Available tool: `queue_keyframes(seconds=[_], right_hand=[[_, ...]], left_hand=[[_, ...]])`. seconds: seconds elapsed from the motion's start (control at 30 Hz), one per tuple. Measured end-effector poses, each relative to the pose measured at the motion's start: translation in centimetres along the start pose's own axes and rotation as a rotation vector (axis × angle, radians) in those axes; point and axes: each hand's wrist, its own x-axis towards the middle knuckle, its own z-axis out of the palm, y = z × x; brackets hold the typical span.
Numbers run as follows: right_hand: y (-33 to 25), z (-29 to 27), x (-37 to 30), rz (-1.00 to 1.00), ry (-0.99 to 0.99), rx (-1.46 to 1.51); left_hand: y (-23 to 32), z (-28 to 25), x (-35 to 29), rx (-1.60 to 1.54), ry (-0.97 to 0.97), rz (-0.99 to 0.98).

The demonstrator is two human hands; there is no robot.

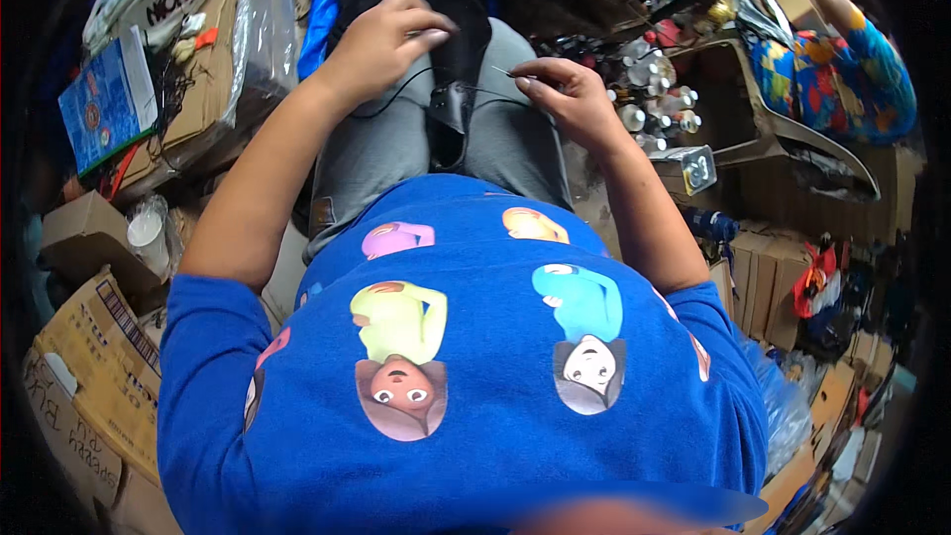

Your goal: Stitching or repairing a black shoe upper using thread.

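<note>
From where I stood, the black shoe-like piece lay between 2 grey trouser legs; stitching seemed in hand. The right hand pinched a thin needle-like tool; whether the left hand gripped anything, I couldn't tell. Next, I judged, called for keeping the dark cord untangled.

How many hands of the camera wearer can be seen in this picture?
2. The left hand is at the black item near the upper middle; the right hand, farther right, pinches a thin, needle-like thing. Neither hand is hidden.
</note>
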Motion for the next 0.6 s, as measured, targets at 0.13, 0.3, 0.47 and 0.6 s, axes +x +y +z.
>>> queue_keyframes(seconds=[0.13,0.3,0.47,0.6], right_hand=[[0.2,0.9,0.5,-0.044,-0.011,-0.067],[0.5,1.2,1.7,-0.051,-0.040,-0.182],[0.1,1.2,2.4,-0.049,-0.076,-0.282],[-0.4,1.0,2.8,-0.040,-0.105,-0.377]], left_hand=[[-0.6,1.5,2.6,0.070,-0.042,0.115],[-2.1,2.0,4.8,-0.049,-0.375,0.027],[-2.7,1.8,5.9,-0.177,-0.508,-0.015],[-3.0,1.3,6.5,-0.151,-0.650,-0.019]])
